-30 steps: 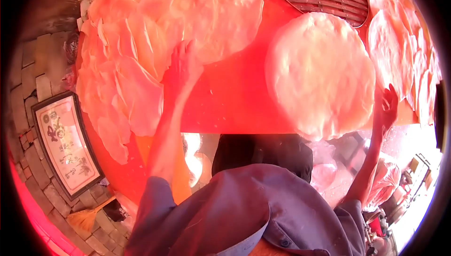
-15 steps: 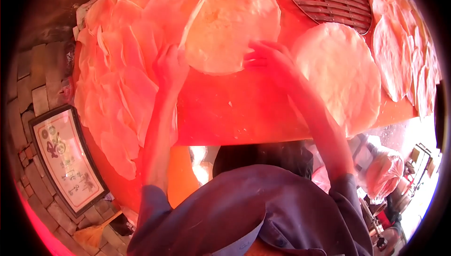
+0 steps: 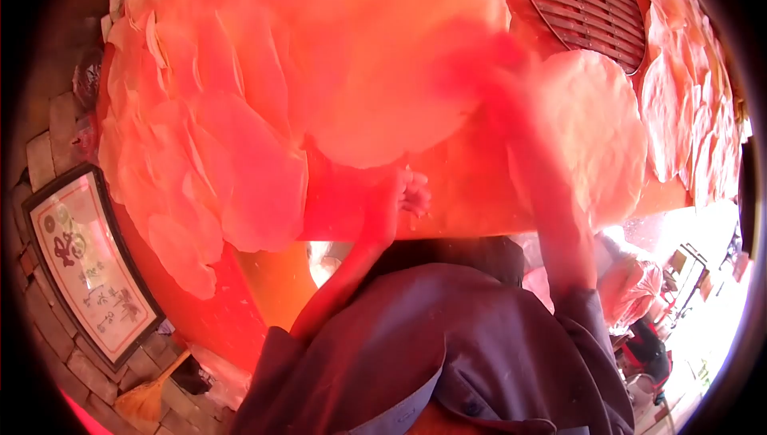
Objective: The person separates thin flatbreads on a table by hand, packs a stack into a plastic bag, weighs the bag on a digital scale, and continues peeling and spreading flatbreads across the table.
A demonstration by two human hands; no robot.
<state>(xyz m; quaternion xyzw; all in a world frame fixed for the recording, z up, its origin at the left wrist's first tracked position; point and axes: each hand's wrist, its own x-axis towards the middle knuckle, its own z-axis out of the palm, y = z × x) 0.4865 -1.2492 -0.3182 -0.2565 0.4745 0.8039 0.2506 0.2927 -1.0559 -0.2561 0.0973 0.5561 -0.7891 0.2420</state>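
Observation:
A large, pale round dough sheet [image 3: 375, 83] lies in front of me at the middle of the red-lit table. Below its lower rim, close to the table's front edge, is my left hand [image 3: 412, 192]. Its fingers are curled in and I see nothing in them. My right hand [image 3: 483, 63] is over the right part of the same sheet, smeared by motion, so its fingers cannot be made out. Beside my right forearm rests a second round sheet [image 3: 603, 131]. Many thin sheets [image 3: 200, 131] overlap in a heap on the left.
A round slatted rack [image 3: 583, 3] lies at the back right. More overlapping sheets [image 3: 679, 99] line the right side. A framed sign with writing [image 3: 92, 263] and a straw broom [image 3: 148, 395] are at the lower left by the brick paving. Plastic bags [image 3: 631, 287] sit lower right.
My left hand has left the sheet's left edge and come down and right toward the table front. The right hand has moved up and slightly right. The middle sheet appears larger and lower.

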